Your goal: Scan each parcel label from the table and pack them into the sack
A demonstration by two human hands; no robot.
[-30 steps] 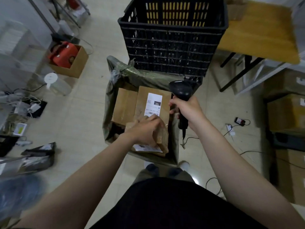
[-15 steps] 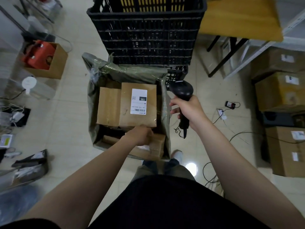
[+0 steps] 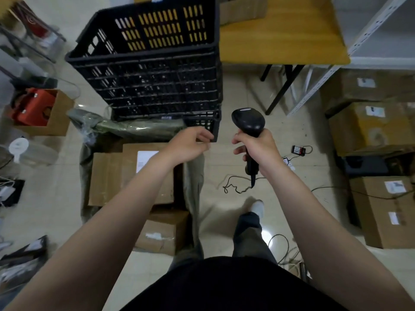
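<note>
A moment ago our left hand (image 3: 190, 145) was down inside the green sack (image 3: 139, 127), resting on the small parcel (image 3: 166, 230) at its near end. Now we are holding it up over the sack's far right corner, close to the bottom corner of the black crate (image 3: 152, 70), with the fingers loosely curled and nothing in them (we cannot tell whether the fingertips are touching the crate). Our right hand (image 3: 256, 147) is still gripping the barcode scanner (image 3: 248, 123) by its handle, head up, out to the right of the sack and above the floor, its cable (image 3: 235, 187) trailing down. Our view is also swinging right and taking in more of the yellow bench (image 3: 280, 41) behind the crate.

The sack is standing open on the floor just in front of the crate, its rim rolled down in crumpled folds. Inside, the labelled parcel (image 3: 130, 162) is lying flat, its white label (image 3: 144, 160) facing up and partly hidden by our forearm. A plain brown parcel (image 3: 105, 178) is lying right beside it on the left, and the small parcel is sitting lower, nearer to us, with a scuffed label on top.
</note>
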